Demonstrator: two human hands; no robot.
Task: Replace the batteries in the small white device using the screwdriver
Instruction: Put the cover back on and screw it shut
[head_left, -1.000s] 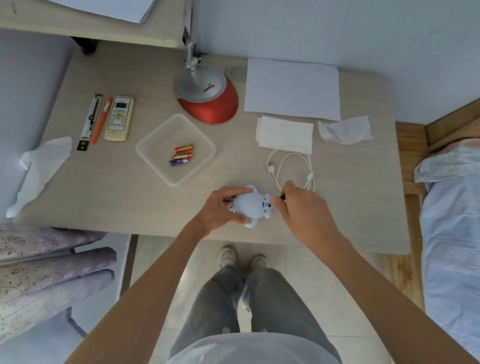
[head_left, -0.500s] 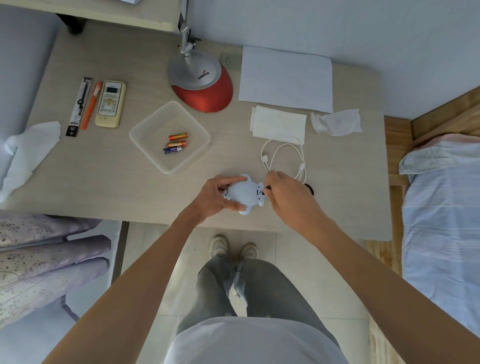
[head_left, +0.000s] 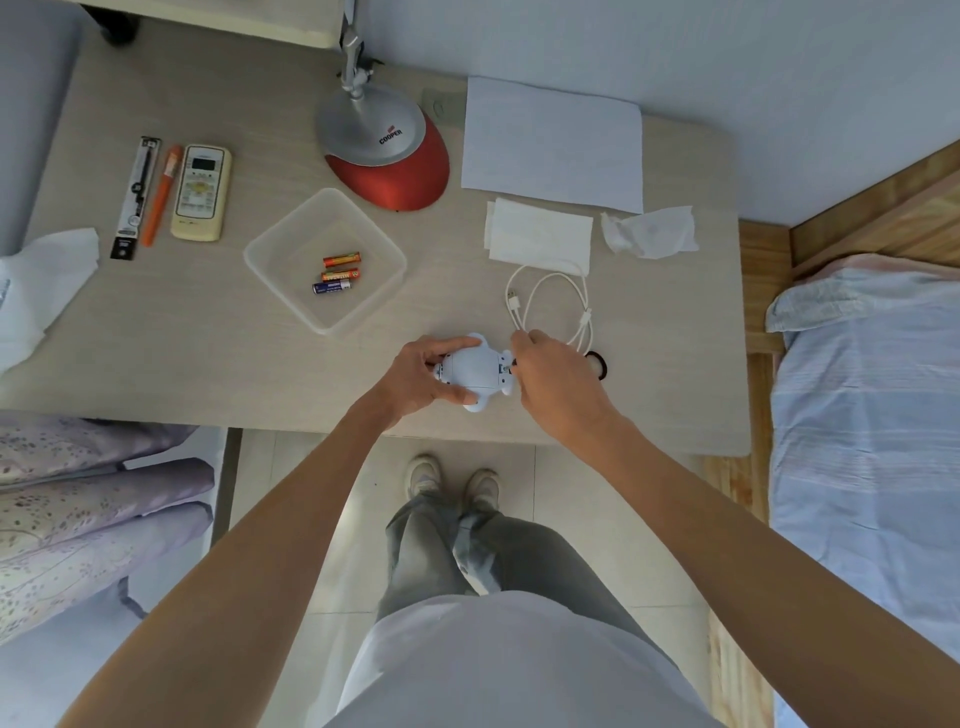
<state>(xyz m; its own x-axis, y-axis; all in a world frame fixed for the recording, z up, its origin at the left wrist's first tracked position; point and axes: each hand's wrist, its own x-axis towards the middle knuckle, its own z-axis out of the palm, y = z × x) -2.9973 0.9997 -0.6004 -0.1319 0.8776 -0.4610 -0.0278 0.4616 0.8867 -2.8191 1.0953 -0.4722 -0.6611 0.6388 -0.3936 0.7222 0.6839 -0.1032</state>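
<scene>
Head view: I see three batteries (head_left: 340, 274) in clear tray (head_left: 283, 227); at desk (head_left: 208, 364) front edge, left hand (head_left: 415, 371) grips device (head_left: 475, 370), right hand (head_left: 556, 382) pinches screwdriver (head_left: 514, 362).

The right hand (head_left: 556, 384) hides nearly all of the screwdriver (head_left: 514, 362).

The device (head_left: 475, 371) is white. In the clear tray (head_left: 291, 228) lie two orange batteries (head_left: 340, 258) and one dark blue battery (head_left: 332, 287). Far off, the lamp base (head_left: 400, 176) is red under silver. The tabletop (head_left: 182, 338) is pale beige woodgrain, and the right-hand bed (head_left: 862, 389) has faint blue stripes.
</scene>
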